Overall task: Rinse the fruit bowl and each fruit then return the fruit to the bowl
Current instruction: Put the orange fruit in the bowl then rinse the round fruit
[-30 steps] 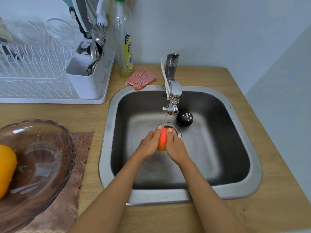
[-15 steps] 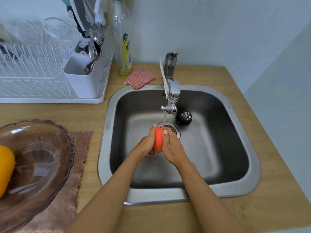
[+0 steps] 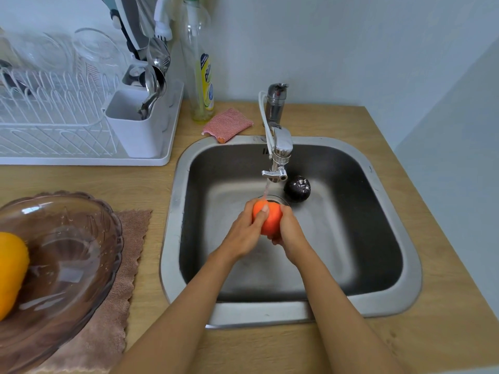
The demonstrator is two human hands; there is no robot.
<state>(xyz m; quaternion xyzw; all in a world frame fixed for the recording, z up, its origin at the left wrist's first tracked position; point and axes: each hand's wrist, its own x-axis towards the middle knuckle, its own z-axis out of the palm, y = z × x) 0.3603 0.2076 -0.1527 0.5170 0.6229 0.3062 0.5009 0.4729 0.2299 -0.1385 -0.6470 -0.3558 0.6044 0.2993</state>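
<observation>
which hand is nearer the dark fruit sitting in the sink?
Right. The right hand grips the orange fruit just below-left of the dark fruit, not touching it. The left hand holds the orange fruit's far side, further away.

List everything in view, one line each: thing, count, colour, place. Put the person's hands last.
orange-red fruit: 1, orange-red, held under the water stream over the sink
dark fruit: 1, near black, on the sink floor behind the drain
yellow-orange fruit: 1, yellow-orange, inside the bowl at far left
bowl: 1, clear brownish glass, on the cloth left of the sink
cloth: 1, brown-pink, under the bowl
sink: 1, steel, set in the wooden counter
tap: 1, chrome, at the sink's back rim, running
scrub pad: 1, pink, behind the sink
soap bottle: 1, clear with yellow label, by the wall
dish rack: 1, white, back left, holding cutlery and glassware
left hand: 1, grips the orange-red fruit
right hand: 1, grips the orange-red fruit
</observation>
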